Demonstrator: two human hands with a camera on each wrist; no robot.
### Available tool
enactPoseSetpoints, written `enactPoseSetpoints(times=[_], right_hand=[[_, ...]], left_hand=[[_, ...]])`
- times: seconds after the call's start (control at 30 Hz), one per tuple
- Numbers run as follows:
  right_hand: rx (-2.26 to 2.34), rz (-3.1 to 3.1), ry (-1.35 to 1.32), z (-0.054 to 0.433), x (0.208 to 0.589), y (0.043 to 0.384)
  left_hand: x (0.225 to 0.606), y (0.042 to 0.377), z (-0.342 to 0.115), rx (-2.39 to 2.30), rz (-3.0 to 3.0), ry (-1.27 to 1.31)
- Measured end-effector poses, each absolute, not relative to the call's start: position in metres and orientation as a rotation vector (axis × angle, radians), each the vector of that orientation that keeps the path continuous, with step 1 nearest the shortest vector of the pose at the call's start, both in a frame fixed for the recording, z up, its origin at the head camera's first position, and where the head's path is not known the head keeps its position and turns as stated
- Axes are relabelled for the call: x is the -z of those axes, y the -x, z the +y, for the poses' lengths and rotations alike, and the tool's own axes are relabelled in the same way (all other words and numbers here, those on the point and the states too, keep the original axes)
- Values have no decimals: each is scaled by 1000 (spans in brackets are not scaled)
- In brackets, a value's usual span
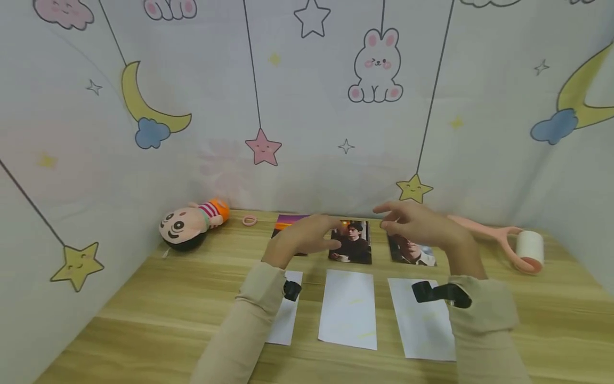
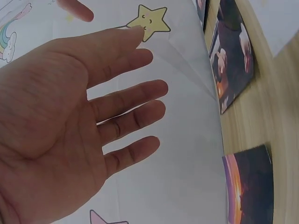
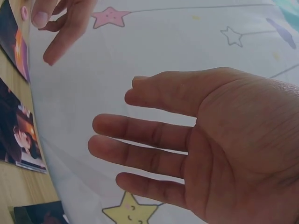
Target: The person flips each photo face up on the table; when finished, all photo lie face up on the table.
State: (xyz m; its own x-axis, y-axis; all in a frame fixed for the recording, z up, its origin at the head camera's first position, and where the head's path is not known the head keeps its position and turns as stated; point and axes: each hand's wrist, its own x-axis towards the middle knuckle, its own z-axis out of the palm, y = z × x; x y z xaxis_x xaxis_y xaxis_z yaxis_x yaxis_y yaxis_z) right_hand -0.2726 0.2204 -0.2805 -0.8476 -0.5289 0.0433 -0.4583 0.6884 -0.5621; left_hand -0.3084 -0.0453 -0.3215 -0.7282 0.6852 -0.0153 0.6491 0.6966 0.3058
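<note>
My left hand [image 1: 309,234] is raised over the table with its fingers extended and nothing in it. It overlaps the sunset photo [image 1: 282,223] and the edge of the middle photo of a person in dark clothes [image 1: 354,245] in the head view. Opposite it, my right hand [image 1: 419,224] hovers over the right photo [image 1: 412,250], hiding its upper part. Both wrist views show bare palms, the left hand's fingers [image 2: 135,114] and the right hand's fingers [image 3: 140,151] spread apart. Three white sheets, including the middle sheet [image 1: 347,309], lie in a row in front of the photos.
A plush doll [image 1: 192,224] lies at the back left beside a small pink ring [image 1: 249,220]. At the right is a pink-handled lint roller [image 1: 520,248] with a white roll. A white cartoon-print cloth [image 1: 312,106] hangs behind the wooden table [image 1: 144,320].
</note>
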Motion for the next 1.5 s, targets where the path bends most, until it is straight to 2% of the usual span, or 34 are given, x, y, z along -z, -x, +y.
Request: enactPoseSetpoints(times=[0.2,0.43,0.7,1.17,1.5], right_hand=[[884,2688,820,205,283,273],[776,2690,999,166,289,272],[766,2536,1019,124,294,273],[627,2398,872,89,313,266],[506,2371,916,68,322,262]], left_hand=[[324,295,-72,-360,2808,-1091],[327,284,-107,-320,2866,-1095],[321,276,-137,-262,2845,-941],[319,262,-158,-120,2736,-774],[325,254,-172,-137,2644,-657]])
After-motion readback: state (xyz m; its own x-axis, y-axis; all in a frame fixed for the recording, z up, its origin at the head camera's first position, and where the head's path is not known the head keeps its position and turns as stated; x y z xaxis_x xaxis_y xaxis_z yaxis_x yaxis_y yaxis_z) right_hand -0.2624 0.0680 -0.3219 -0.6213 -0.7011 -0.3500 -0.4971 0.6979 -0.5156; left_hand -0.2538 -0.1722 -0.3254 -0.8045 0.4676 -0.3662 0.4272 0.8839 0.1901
